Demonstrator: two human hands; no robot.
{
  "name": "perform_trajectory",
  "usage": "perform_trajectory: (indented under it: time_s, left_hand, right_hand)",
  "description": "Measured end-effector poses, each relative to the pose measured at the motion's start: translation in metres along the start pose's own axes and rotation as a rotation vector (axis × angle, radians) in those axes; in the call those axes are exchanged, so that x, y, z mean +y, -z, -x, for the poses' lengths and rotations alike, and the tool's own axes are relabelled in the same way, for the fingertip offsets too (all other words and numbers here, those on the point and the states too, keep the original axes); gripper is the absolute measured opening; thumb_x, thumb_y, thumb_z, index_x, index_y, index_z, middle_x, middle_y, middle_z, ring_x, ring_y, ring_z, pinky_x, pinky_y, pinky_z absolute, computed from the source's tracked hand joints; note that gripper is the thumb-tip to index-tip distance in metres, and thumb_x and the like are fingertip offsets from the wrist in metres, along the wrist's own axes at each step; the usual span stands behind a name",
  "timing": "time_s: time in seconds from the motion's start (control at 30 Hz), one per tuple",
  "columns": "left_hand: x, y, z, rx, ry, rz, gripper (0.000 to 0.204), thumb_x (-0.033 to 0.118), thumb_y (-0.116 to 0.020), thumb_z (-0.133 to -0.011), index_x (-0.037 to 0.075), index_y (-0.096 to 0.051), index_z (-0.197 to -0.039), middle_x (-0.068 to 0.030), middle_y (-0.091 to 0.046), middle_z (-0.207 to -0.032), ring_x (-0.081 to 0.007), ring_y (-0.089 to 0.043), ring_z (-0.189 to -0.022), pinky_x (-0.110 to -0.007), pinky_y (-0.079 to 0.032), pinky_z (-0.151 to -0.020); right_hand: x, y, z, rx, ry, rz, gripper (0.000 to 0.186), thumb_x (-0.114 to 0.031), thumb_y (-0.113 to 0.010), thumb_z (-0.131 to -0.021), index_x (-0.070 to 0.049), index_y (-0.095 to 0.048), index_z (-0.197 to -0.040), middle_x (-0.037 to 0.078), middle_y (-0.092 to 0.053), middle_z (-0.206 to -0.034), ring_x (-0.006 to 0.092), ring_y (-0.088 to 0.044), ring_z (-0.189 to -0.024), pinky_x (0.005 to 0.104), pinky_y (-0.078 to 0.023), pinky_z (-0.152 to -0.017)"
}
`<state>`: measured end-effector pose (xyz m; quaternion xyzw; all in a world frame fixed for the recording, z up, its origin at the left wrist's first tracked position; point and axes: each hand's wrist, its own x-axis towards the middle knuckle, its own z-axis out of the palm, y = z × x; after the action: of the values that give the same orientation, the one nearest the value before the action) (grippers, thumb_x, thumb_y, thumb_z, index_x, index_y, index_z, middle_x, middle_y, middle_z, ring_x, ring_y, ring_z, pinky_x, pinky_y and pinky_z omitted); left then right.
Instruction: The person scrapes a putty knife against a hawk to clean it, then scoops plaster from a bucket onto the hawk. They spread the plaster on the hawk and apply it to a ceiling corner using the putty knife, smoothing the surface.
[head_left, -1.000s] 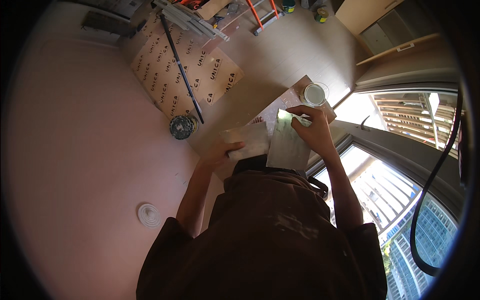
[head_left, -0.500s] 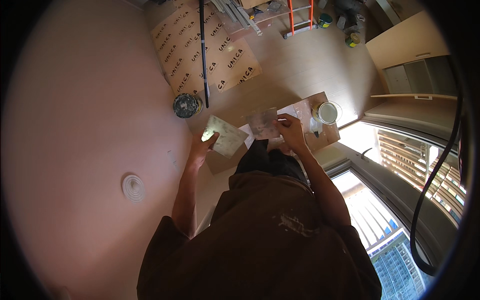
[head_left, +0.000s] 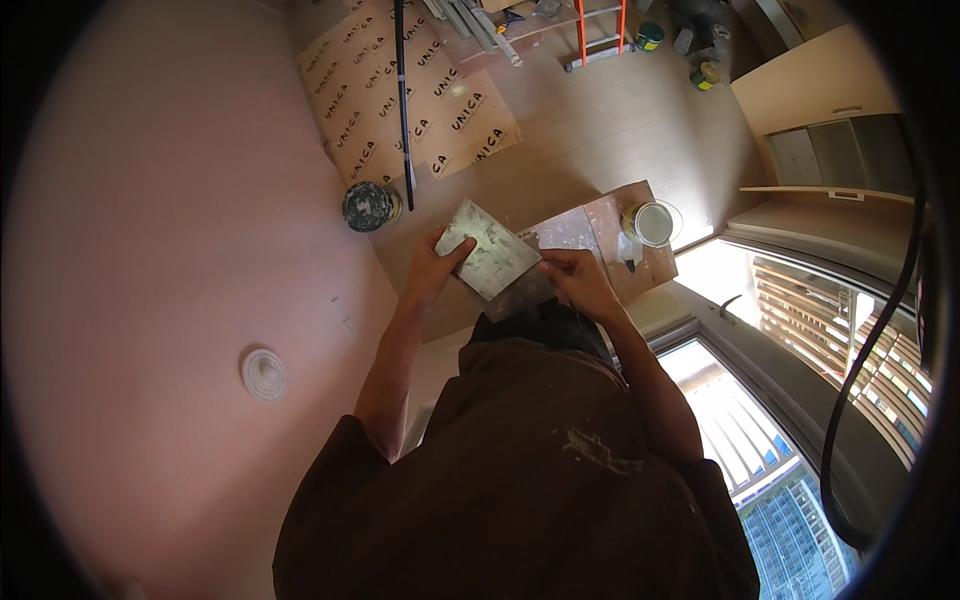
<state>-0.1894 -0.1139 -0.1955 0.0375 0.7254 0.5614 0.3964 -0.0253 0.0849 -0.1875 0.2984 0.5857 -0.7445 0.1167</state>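
My left hand (head_left: 436,262) grips a pale, stained flat metal blade (head_left: 488,258), with its thumb over the upper face. Beneath it, a second, darker metal blade (head_left: 517,296) is largely hidden, held in my right hand (head_left: 575,277) with fingers pinched at its edge. The two blades overlap in front of my waist. Beyond them, a board (head_left: 567,228) spattered with white lies on the floor, and an open can of pale material (head_left: 652,224) stands toward its right end. A smeared dark bucket (head_left: 366,206) stands to the left.
A printed cardboard sheet (head_left: 362,86) lies with a black pole (head_left: 406,130) across it. An orange ladder (head_left: 583,30), cans (head_left: 705,75) and long offcuts (head_left: 478,25) are at the back. A pink wall (head_left: 150,280) is left; an open cabinet (head_left: 815,90), windows and a hanging cable (head_left: 865,360) are right.
The two blades, side by side earlier, now overlap, the left one on top. My left hand has moved right and up since half a second ago; my right hand has come slightly down.
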Motion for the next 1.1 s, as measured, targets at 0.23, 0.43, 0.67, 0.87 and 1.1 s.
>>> perform_trajectory:
  time_s: [0.23,0.43,0.67,0.87,1.1]
  left_hand:
    - [0.011,-0.013,-0.024,0.414,-0.1,0.187,0.03,0.019,-0.073,-0.081,-0.002,-0.059,-0.097,-0.0089,-0.063,-0.085,-0.014,-0.061,-0.072,-0.027,-0.05,-0.057]
    - [-0.016,0.039,-0.035,0.383,-0.101,0.029,0.029,0.011,-0.072,-0.08,-0.002,-0.06,-0.103,-0.0068,-0.063,-0.088,-0.0131,-0.06,-0.076,-0.027,-0.047,-0.061]
    - [-0.049,0.052,-0.038,0.248,-0.012,0.125,0.026,0.013,-0.067,-0.085,-0.002,-0.06,-0.106,-0.0049,-0.064,-0.091,-0.0112,-0.06,-0.079,-0.025,-0.046,-0.068]
    - [0.022,0.01,0.0,-0.02,-0.022,0.125,0.023,0.012,-0.066,-0.087,-0.004,-0.062,-0.103,-0.0041,-0.064,-0.089,-0.0092,-0.058,-0.08,-0.023,-0.045,-0.071]
    - [0.057,0.046,0.001,0.074,-0.111,0.187,0.02,0.011,-0.067,-0.086,-0.002,-0.064,-0.1,-0.0048,-0.066,-0.089,-0.0092,-0.06,-0.08,-0.022,-0.047,-0.069]
  right_hand:
    - [0.012,0.007,0.003,0.009,-0.001,-0.053,0.024,-0.012,-0.064,-0.086,0.007,-0.065,-0.1,0.005,-0.067,-0.079,0.0085,-0.059,-0.071,0.0245,-0.047,-0.063]
    - [0.036,0.015,-0.01,0.402,0.13,0.129,0.024,-0.017,-0.065,-0.085,-0.001,-0.064,-0.102,0.009,-0.066,-0.075,0.0165,-0.06,-0.068,0.0303,-0.048,-0.066]
    - [-0.002,0.027,-0.011,0.165,0.315,0.096,0.037,-0.013,-0.072,-0.077,-0.002,-0.061,-0.111,0.012,-0.063,-0.1,0.0165,-0.059,-0.088,0.03,-0.048,-0.078]
    - [-0.018,0.025,-0.042,0.126,0.396,0.168,0.04,-0.013,-0.078,-0.066,0.0,-0.066,-0.102,0.013,-0.067,-0.093,0.018,-0.064,-0.086,0.0309,-0.049,-0.08]
    - [-0.018,0.047,-0.008,0.401,0.193,-0.013,0.03,-0.012,-0.074,-0.074,0.002,-0.066,-0.099,0.009,-0.068,-0.088,0.0142,-0.064,-0.079,0.0277,-0.049,-0.073]
